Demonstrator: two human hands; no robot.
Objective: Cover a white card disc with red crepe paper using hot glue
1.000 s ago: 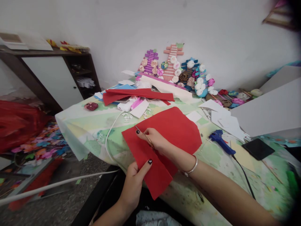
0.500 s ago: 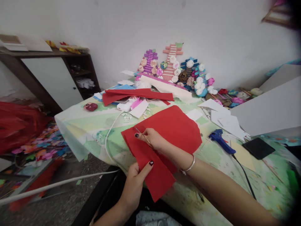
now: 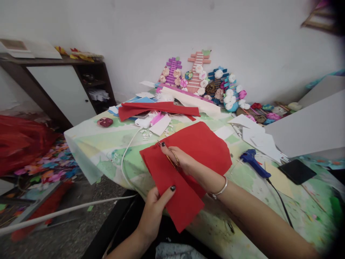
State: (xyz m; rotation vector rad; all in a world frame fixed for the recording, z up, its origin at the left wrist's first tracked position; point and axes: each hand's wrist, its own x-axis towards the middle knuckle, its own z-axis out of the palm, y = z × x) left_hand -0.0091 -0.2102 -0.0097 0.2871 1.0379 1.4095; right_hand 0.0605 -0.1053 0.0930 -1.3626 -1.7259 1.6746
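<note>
A large piece of red crepe-like paper point(image 3: 203, 144) lies partly on the table, and a strip of it hangs over the front edge. My left hand point(image 3: 155, 207) pinches that strip, thumb on top and fingers underneath. Higher up, my right hand point(image 3: 176, 156) holds a pair of scissors point(image 3: 174, 158) with gold-coloured handles. The blades point to the far left, at a cut line across the red paper, and only their tips show past my thumb.
Right of the paper lies a blue glue gun point(image 3: 254, 163) with a black cord, beside a black pad point(image 3: 297, 171). Folded red paper point(image 3: 159, 108) and a white power strip point(image 3: 144, 122) are behind. A white cable point(image 3: 67, 213) crosses at left. Flower-decorated crafts point(image 3: 198, 73) lean on the wall.
The scissors' handles have spread apart, and my right thumb has shifted slightly right and up. My left hand keeps its grip on the strip, almost unmoved.
</note>
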